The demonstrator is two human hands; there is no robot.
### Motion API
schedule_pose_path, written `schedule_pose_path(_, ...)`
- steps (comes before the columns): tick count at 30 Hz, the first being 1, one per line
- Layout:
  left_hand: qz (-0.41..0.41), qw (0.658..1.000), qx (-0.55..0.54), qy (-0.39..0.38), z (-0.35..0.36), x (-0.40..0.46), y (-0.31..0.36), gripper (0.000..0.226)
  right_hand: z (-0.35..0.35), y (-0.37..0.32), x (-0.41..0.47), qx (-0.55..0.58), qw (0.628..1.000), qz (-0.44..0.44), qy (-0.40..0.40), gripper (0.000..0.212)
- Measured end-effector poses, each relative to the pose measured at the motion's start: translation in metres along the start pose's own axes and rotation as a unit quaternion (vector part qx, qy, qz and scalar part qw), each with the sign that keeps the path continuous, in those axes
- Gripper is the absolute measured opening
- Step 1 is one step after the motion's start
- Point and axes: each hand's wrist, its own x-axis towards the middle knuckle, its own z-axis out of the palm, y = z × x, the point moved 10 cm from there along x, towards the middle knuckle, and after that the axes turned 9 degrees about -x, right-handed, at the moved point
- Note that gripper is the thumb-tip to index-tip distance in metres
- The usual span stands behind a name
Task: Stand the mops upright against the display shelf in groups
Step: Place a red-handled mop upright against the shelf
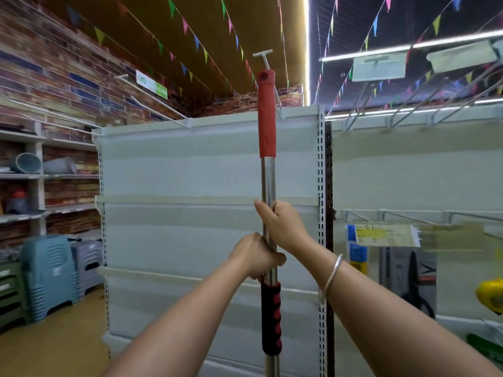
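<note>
A mop handle (268,178) stands upright in front of me, a steel pole with a red grip at the top and a black-and-red grip lower down. Its head is below the frame, hidden. My right hand (280,223) wraps the bare steel part, and my left hand (255,255) grips the pole just beneath it, above the lower grip. Directly behind the pole stands the white display shelf (190,172), its panel bare.
Stacked blue and grey plastic stools (51,273) sit on the floor at left, below wall shelves (40,175) with buckets. To the right, a second shelf bay (408,170) carries metal hooks, price tags and hanging scissors (413,284). A yellow item (491,295) is at the right edge.
</note>
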Motion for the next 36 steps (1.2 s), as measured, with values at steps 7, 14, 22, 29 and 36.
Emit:
schedule_pose_path(7,-0.009,1.000,0.010,0.006,-0.009,0.018,0.005,0.021,0.000,0.002,0.021,-0.005,1.000,0.016,-0.019,0.048)
schedule_pose_path(14,-0.038,0.999,-0.008,0.023,-0.008,0.032,-0.005,0.019,0.005,0.010,0.031,0.005,0.999,0.030,-0.031,0.052)
schedule_pose_path(22,-0.037,0.999,-0.022,0.017,-0.009,0.044,-0.011,0.016,0.012,0.015,0.041,0.008,0.999,0.022,-0.021,0.053)
schedule_pose_path(29,-0.037,0.999,-0.016,0.011,-0.006,0.057,-0.013,0.016,0.015,0.026,0.051,0.008,1.000,0.026,-0.012,0.053)
schedule_pose_path(36,-0.055,0.998,-0.021,-0.001,0.006,0.078,-0.025,0.017,0.025,0.049,0.063,0.022,0.999,0.044,-0.008,0.052)
